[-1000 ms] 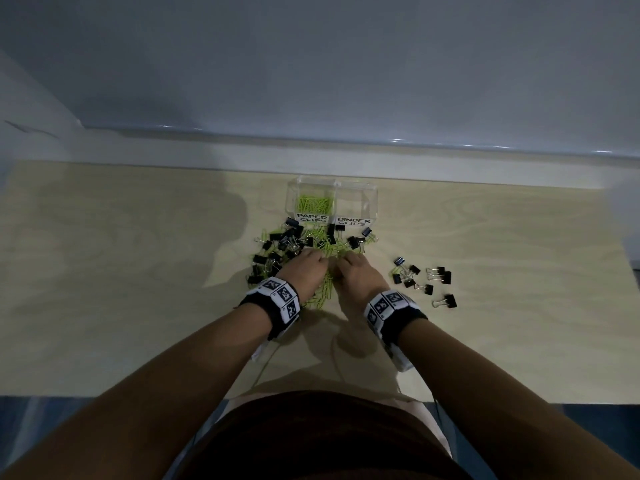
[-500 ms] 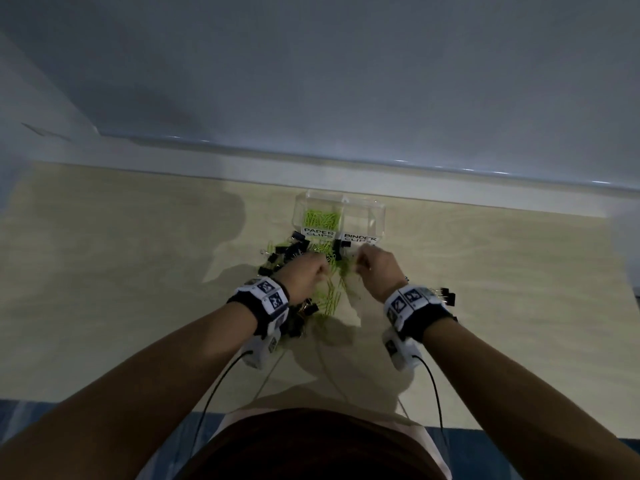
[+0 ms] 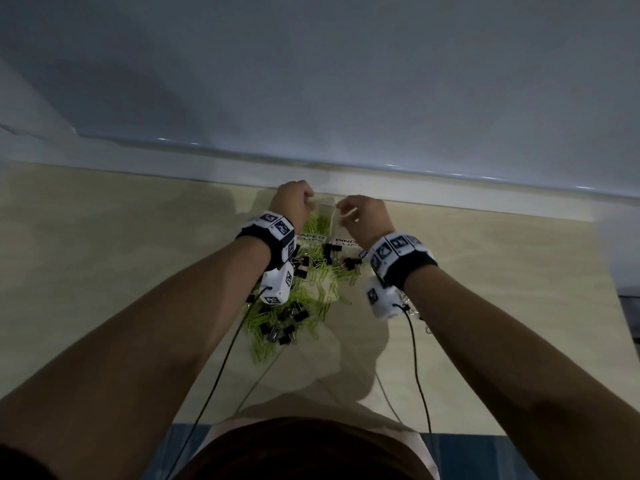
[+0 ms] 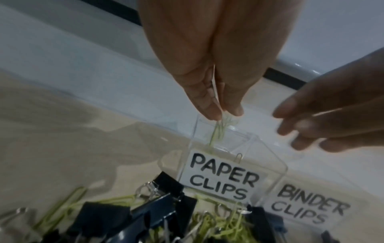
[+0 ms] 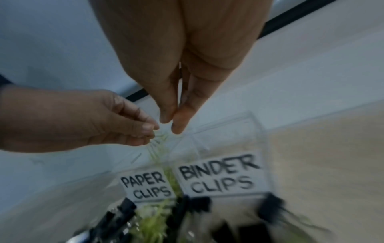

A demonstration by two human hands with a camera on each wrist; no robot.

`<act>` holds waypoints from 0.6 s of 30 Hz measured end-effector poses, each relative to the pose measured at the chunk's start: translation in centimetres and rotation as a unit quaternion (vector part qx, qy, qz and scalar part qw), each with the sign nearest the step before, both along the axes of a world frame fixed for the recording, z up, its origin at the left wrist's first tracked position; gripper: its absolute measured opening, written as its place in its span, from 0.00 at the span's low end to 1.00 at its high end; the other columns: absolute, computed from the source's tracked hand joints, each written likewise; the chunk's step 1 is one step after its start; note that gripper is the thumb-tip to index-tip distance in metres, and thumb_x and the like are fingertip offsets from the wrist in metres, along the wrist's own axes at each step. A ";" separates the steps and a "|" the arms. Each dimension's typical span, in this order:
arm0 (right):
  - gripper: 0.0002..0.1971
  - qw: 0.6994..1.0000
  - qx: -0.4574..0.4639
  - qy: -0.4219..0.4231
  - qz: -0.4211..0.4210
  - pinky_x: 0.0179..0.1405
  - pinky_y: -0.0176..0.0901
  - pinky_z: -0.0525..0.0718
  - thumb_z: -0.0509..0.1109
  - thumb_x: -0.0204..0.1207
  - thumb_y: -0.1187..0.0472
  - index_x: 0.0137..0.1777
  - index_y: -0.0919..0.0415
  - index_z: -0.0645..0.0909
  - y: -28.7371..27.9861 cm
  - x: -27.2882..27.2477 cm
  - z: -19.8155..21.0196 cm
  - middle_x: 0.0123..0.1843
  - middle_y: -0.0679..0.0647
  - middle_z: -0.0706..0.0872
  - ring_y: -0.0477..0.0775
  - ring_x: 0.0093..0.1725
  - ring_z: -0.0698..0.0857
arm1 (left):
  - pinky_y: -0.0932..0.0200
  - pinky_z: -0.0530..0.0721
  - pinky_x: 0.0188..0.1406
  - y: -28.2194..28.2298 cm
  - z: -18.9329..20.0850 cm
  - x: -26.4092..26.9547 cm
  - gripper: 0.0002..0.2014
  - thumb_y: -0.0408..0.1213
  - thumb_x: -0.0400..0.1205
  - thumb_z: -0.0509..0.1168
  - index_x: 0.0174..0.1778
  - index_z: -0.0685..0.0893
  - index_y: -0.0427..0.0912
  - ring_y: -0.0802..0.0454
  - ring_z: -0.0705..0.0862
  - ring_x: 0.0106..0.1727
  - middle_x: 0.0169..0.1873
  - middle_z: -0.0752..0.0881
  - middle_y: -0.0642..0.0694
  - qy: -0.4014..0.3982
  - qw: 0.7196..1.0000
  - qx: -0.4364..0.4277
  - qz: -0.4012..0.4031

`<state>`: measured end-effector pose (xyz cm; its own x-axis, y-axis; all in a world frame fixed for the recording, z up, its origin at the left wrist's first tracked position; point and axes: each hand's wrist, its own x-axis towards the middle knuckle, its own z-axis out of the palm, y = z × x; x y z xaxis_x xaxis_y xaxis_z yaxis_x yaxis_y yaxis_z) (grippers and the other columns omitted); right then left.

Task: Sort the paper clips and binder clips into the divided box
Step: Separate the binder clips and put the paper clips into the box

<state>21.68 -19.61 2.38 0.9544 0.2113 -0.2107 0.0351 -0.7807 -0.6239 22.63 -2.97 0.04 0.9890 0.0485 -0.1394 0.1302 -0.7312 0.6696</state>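
Well short of done: some green paper clips (image 3: 317, 225) already in the divided box (image 4: 268, 166), a mixed heap with black binder clips (image 3: 284, 323) waiting before it. Left hand (image 4: 207, 69) pinching a small bunch above the paper-clip compartment; right hand (image 5: 182, 69) beside, fingertips together, apparently empty.

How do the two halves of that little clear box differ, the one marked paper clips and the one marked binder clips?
The PAPER CLIPS compartment is the left one and already holds green paper clips; the BINDER CLIPS compartment, on the right, shows nothing inside. The left hand pinches green clips above the first, while the right hand hovers over the second, its contents unclear. Both are clear plastic with white, black-lettered labels.
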 end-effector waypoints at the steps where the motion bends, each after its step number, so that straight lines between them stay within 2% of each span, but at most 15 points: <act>1: 0.11 1.000 -0.009 -0.006 0.009 0.54 0.47 0.86 0.69 0.74 0.71 0.53 0.62 0.85 -1.3 -0.8 -0.2 0.50 0.57 0.89 0.54 0.46 0.88 | 0.51 0.82 0.55 -0.2 0.0 -0.1 0.08 0.34 0.79 0.68 0.53 0.83 0.37 0.44 0.83 0.52 0.53 0.84 0.40 -0.010 0.999 0.025 -0.021; 4: 0.10 0.996 -0.070 -0.019 0.054 0.52 0.52 0.86 0.66 0.73 0.70 0.48 0.62 0.87 -5.0 -3.2 -1.9 0.48 0.59 0.90 0.59 0.46 0.88 | 0.54 0.79 0.58 -1.5 0.1 -1.9 0.08 0.34 0.83 0.61 0.54 0.83 0.39 0.47 0.79 0.57 0.56 0.81 0.43 -0.069 0.989 0.077 -0.103; 6: 0.12 0.992 -0.104 -0.020 0.075 0.51 0.52 0.85 0.64 0.71 0.72 0.47 0.61 0.87 -6.4 -4.7 -3.4 0.50 0.59 0.89 0.62 0.49 0.87 | 0.59 0.77 0.59 -3.1 -0.3 -3.9 0.09 0.33 0.83 0.59 0.53 0.84 0.38 0.49 0.79 0.56 0.57 0.82 0.44 -0.067 0.975 0.082 -0.193; 8: 0.16 0.989 -0.113 -0.030 0.090 0.55 0.51 0.84 0.65 0.70 0.74 0.53 0.62 0.87 -6.9 -5.6 -4.4 0.57 0.59 0.87 0.63 0.54 0.85 | 0.59 0.78 0.57 -4.9 -1.6 -5.5 0.09 0.31 0.83 0.60 0.55 0.84 0.38 0.50 0.79 0.53 0.55 0.82 0.44 -0.035 0.955 0.097 -0.278; 9: 0.18 0.988 -0.113 -0.036 0.102 0.58 0.52 0.83 0.65 0.70 0.73 0.58 0.62 0.85 -6.9 -5.9 -4.8 0.61 0.60 0.85 0.63 0.58 0.83 | 0.56 0.78 0.56 -5.8 -2.3 -6.1 0.10 0.31 0.83 0.60 0.58 0.83 0.38 0.48 0.78 0.55 0.56 0.81 0.44 -0.021 0.947 0.115 -0.299; 12: 0.24 0.980 -0.141 -0.030 0.137 0.64 0.51 0.80 0.65 0.71 0.72 0.68 0.59 0.79 -6.7 -6.1 -6.1 0.70 0.58 0.79 0.62 0.66 0.78 | 0.48 0.79 0.61 -7.4 -4.1 -7.2 0.15 0.33 0.83 0.60 0.65 0.80 0.37 0.42 0.75 0.63 0.62 0.78 0.42 0.015 0.941 0.158 -0.300; 13: 0.24 0.979 -0.148 -0.030 0.135 0.63 0.50 0.81 0.66 0.71 0.72 0.68 0.58 0.79 -6.7 -6.1 -6.6 0.69 0.58 0.79 0.62 0.64 0.79 | 0.45 0.79 0.61 -7.6 -4.3 -7.5 0.15 0.33 0.83 0.59 0.64 0.80 0.36 0.41 0.74 0.63 0.61 0.78 0.41 0.028 0.942 0.163 -0.292; 15: 0.19 0.981 -0.149 -0.041 0.114 0.51 0.50 0.85 0.68 0.70 0.71 0.60 0.59 0.83 -6.7 -6.5 -7.2 0.61 0.59 0.81 0.64 0.55 0.83 | 0.44 0.79 0.59 -7.7 -4.6 -7.9 0.13 0.33 0.83 0.59 0.61 0.82 0.35 0.41 0.75 0.62 0.57 0.79 0.40 0.033 0.944 0.169 -0.281; 16: 0.15 0.982 -0.151 -0.052 0.100 0.44 0.50 0.87 0.69 0.70 0.71 0.56 0.61 0.85 -6.7 -6.7 -7.3 0.56 0.60 0.82 0.64 0.49 0.84 | 0.44 0.80 0.59 -7.5 -4.8 -8.0 0.13 0.33 0.83 0.60 0.59 0.83 0.35 0.41 0.76 0.60 0.56 0.80 0.40 0.027 0.947 0.163 -0.277; 18: 0.09 0.983 -0.149 -0.060 0.086 0.40 0.49 0.86 0.69 0.71 0.69 0.49 0.65 0.86 -6.9 -6.8 -7.2 0.51 0.62 0.82 0.64 0.44 0.84 | 0.48 0.80 0.58 -7.0 -4.8 -8.2 0.12 0.33 0.82 0.61 0.57 0.83 0.34 0.42 0.79 0.57 0.55 0.80 0.40 0.023 0.957 0.125 -0.262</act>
<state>14.84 -26.46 -4.86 0.9315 0.3186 -0.1756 0.2430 -0.9041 -0.3513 14.38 -9.99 -4.81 0.8800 -0.4146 -0.2319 -0.2730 -0.8409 0.4673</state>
